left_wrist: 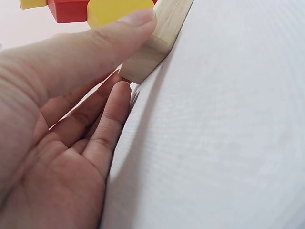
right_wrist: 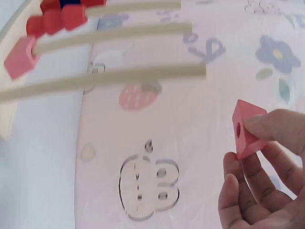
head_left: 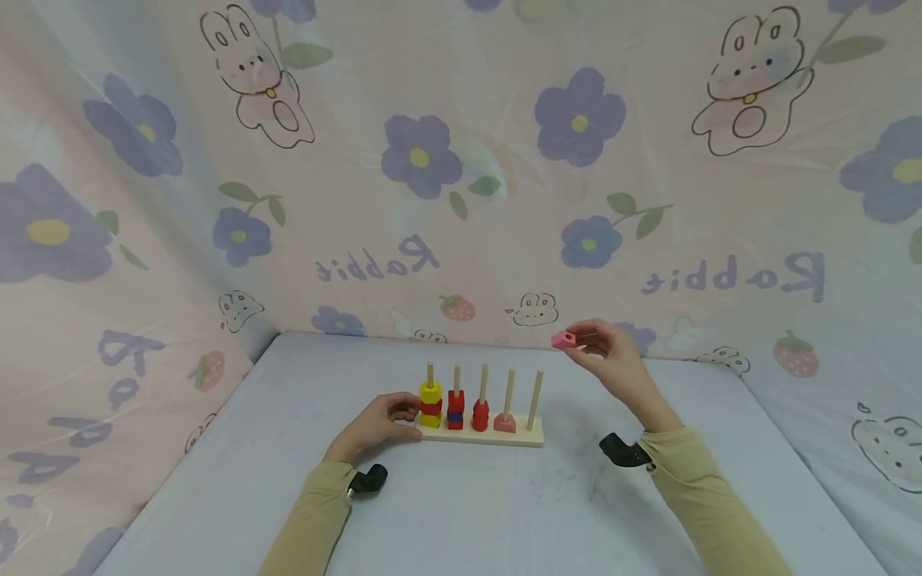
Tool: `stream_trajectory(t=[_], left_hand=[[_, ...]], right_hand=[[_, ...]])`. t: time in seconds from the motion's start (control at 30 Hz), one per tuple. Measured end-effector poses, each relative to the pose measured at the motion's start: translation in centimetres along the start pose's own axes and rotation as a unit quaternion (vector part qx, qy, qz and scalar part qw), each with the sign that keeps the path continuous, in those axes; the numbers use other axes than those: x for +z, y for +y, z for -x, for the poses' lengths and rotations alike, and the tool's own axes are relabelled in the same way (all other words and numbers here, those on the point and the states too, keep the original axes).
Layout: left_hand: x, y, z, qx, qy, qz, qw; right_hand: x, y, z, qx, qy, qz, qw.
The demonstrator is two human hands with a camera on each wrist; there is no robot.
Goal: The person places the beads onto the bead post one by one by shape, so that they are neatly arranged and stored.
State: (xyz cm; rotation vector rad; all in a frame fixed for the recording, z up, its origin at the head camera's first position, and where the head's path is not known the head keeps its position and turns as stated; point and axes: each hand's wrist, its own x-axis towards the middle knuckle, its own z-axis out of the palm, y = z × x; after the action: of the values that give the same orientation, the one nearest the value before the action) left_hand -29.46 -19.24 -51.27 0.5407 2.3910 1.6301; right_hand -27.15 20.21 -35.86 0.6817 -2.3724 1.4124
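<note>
A wooden peg stand (head_left: 481,437) with a pale base and a row of upright pegs stands on the table. My left hand (head_left: 378,426) holds the left end of its base, thumb along the front edge (left_wrist: 121,40) and fingers round behind. Up to the right of the stand, my right hand (head_left: 612,358) pinches a pink block (right_wrist: 248,128) with a hole through it, between thumb and fingertips. Another pink block (head_left: 505,423) sits low on the fourth peg from the left. The rightmost peg (head_left: 535,400) is bare and apart from the held block.
Yellow and red blocks (head_left: 430,394) fill the leftmost peg. Beside them are red and blue blocks (head_left: 456,410), then a stack of red rounded pieces (head_left: 480,415). A white cloth covers the table (head_left: 461,512); a printed curtain (head_left: 497,216) hangs behind it.
</note>
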Motion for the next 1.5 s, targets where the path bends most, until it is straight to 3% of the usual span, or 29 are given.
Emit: stream_trajectory(t=[0.13,0.3,0.5,0.7,0.83,0.97,1.17,1.37,1.5], left_hand=[[0.1,0.0,0.0,-0.003,0.001,-0.003,1.0000],[0.1,0.0,-0.1,-0.003,-0.001,-0.006,1.0000],[0.0,0.1,-0.2,0.001,-0.008,-0.007,0.9999],[0.0,0.2,-0.1,0.006,-0.009,-0.005,0.9999],[0.0,0.3,-0.1,0.003,-0.014,0.000,0.9999],[0.0,0.4,0.0,0.000,-0.013,0.002,0.9999],[0.0,0.3,-0.1,-0.009,-0.002,0.000,1.0000],[0.1,0.0,-0.2,-0.005,0.006,-0.003,1.0000],[0.0,0.0,-0.1,-0.001,0.004,-0.002,1.0000]], right_hand=[[1.6,-2.3,0.4,-0.028,-0.033,-0.016,0.9989],[3.3,-2.7,0.6,-0.036,-0.069,-0.028,0.9966],[5.1,-0.5,0.2,-0.065,-0.067,-0.013,0.9955],[6.4,0.8,-0.3,-0.060,-0.068,-0.021,0.9956],[6.7,1.3,-0.2,-0.028,-0.068,-0.050,0.9960],[7.3,2.1,0.2,0.037,-0.067,-0.076,0.9942],[9.0,3.8,1.5,0.130,-0.080,-0.117,0.9814],[10.1,4.1,3.2,0.136,-0.083,-0.103,0.9819],[11.1,6.3,4.0,0.120,-0.084,-0.074,0.9864]])
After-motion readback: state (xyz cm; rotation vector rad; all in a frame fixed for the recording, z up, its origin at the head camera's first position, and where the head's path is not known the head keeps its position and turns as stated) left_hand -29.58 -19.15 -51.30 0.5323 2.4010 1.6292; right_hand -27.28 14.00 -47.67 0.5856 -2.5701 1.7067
